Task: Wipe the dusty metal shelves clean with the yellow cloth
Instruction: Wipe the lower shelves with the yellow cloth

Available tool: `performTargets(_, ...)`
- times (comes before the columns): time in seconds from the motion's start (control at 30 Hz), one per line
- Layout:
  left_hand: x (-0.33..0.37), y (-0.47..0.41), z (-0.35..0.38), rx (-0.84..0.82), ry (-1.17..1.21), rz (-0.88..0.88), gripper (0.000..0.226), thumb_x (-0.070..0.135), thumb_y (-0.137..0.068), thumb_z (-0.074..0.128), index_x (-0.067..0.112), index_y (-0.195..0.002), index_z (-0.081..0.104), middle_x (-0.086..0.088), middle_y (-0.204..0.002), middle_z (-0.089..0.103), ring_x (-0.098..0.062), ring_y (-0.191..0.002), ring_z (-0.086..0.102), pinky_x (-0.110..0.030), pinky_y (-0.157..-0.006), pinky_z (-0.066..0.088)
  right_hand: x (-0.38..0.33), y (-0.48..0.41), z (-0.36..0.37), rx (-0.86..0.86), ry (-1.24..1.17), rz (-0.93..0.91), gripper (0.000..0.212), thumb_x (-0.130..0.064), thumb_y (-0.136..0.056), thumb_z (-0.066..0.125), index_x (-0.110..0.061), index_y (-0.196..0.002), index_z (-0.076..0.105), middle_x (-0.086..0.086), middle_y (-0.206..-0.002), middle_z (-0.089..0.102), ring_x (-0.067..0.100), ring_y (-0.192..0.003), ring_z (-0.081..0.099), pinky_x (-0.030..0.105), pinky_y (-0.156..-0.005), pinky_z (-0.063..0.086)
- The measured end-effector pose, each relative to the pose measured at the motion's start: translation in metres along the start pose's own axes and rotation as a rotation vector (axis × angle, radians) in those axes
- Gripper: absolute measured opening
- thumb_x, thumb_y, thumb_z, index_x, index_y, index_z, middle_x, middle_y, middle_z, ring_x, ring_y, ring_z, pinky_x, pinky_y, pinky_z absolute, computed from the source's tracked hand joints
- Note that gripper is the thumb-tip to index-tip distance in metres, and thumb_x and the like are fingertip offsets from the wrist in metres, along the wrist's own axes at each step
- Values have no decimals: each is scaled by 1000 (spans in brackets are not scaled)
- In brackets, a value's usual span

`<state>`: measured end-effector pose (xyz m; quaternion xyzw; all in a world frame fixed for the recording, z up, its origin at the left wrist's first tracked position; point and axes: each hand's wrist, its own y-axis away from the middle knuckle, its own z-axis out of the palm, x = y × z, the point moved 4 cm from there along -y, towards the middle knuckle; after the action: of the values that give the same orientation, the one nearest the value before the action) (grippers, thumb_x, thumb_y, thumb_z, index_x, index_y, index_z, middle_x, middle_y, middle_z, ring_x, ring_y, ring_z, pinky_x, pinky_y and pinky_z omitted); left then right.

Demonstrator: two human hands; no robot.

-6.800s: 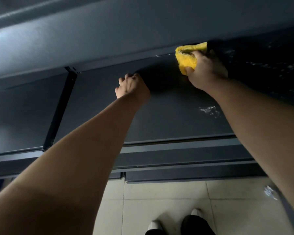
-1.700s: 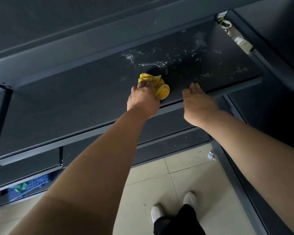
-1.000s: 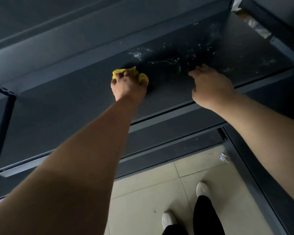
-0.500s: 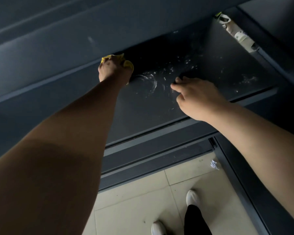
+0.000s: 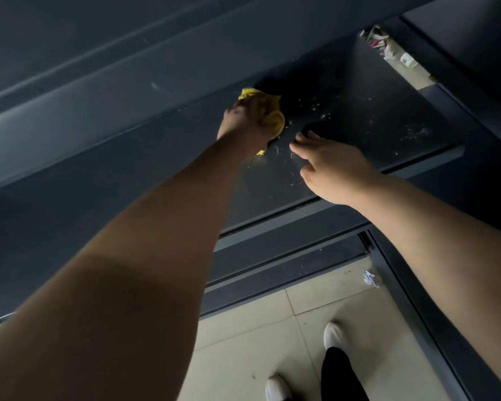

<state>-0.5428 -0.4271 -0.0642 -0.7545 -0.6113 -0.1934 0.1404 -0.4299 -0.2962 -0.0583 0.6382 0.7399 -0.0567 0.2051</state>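
My left hand [image 5: 245, 125] grips the bunched yellow cloth [image 5: 272, 115] and presses it on the dark metal shelf [image 5: 373, 111], near the shelf's back under the shelf above. White dust specks lie to the right of the cloth and around it. My right hand [image 5: 333, 169] rests on the same shelf just right of the cloth, fingers loosely spread and holding nothing, close to the front lip.
A second metal shelf [image 5: 99, 91] overhangs above. Lower shelf rails [image 5: 287, 256] run below. Some small clutter [image 5: 394, 53] sits at the shelf's far right end. A crumpled scrap [image 5: 369, 279] lies on the tiled floor [image 5: 258, 328] by a dark upright; my white shoes [image 5: 333, 335] are below.
My left hand has slid the cloth a little to the right and forward along the shelf; the swirl of dust seen half a second ago is mostly gone. My right hand stays beside it.
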Motion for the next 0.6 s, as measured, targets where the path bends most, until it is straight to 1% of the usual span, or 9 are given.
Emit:
performTargets(0.1, 0, 29, 2, 17, 42, 21, 54, 42, -80, 63, 31, -132, 55, -1, -130, 59, -25, -114, 56, -32, -93, 48, 1, 9, 2, 41, -28, 25, 51, -8, -96, 38, -6, -146, 35, 4, -159, 23, 15, -148, 15, 36, -118, 25)
performTargets(0.23, -5, 67, -1, -36, -7, 26, 59, 46, -84, 61, 29, -139, 47, -1, -139, 49, -26, -121, 46, -35, -98, 44, -5, 27, 3, 104, 25, 74, 41, -5, -93, 41, 1, -132, 50, 12, -147, 42, 21, -144, 28, 42, -109, 39)
performTargets(0.3, -5, 84, -6, -91, -18, 13, 61, 51, -84, 61, 32, -140, 45, 1, -138, 49, -24, -122, 45, -35, -96, 44, -12, 34, 5, 91, 54, 74, 40, -7, -93, 42, -1, -131, 52, 12, -144, 45, 23, -142, 32, 43, -107, 41)
performTargets(0.37, -9, 98, -12, -165, 62, -32, 59, 53, -82, 64, 35, -136, 50, 2, -132, 54, -20, -118, 52, -31, -93, 47, -21, 39, 5, 77, 78, 68, 40, -13, -95, 43, -6, -133, 53, 11, -144, 48, 26, -137, 39, 44, -105, 42)
performTargets(0.4, -12, 105, -17, -189, 124, -63, 56, 54, -81, 65, 37, -133, 54, 4, -129, 57, -19, -116, 55, -30, -92, 48, -26, 41, 3, 90, 88, 63, 38, -16, -96, 44, -9, -131, 54, 10, -140, 52, 27, -132, 46, 44, -102, 45)
performTargets(0.43, -16, 112, -22, -182, 162, -91, 54, 54, -79, 67, 38, -130, 57, 4, -127, 58, -18, -115, 56, -30, -92, 48, -30, 43, 2, 118, 95, 57, 36, -19, -96, 46, -11, -129, 57, 9, -134, 56, 28, -125, 52, 44, -98, 47)
performTargets(0.47, -21, 117, -28, -141, 156, -111, 56, 55, -76, 69, 38, -128, 58, 4, -125, 58, -18, -115, 55, -32, -93, 48, -36, 45, 0, 151, 98, 47, 34, -22, -95, 49, -13, -127, 58, 8, -129, 60, 29, -119, 55, 44, -94, 49)
performTargets(0.53, -30, 126, -41, -34, 114, -161, 64, 52, -71, 73, 36, -130, 54, 3, -123, 53, -20, -113, 50, -35, -91, 48, -50, 47, -1, 185, 91, 11, 36, -28, -94, 53, -18, -128, 57, 8, -122, 63, 30, -114, 56, 43, -89, 50)
performTargets(0.6, -35, 135, -49, -9, 182, -235, 63, 41, -71, 77, 30, -129, 54, 3, -119, 51, -17, -104, 52, -28, -82, 47, -65, 47, 1, 171, 104, -26, 36, -34, -93, 53, -24, -127, 58, 6, -118, 64, 29, -112, 55, 41, -87, 48)
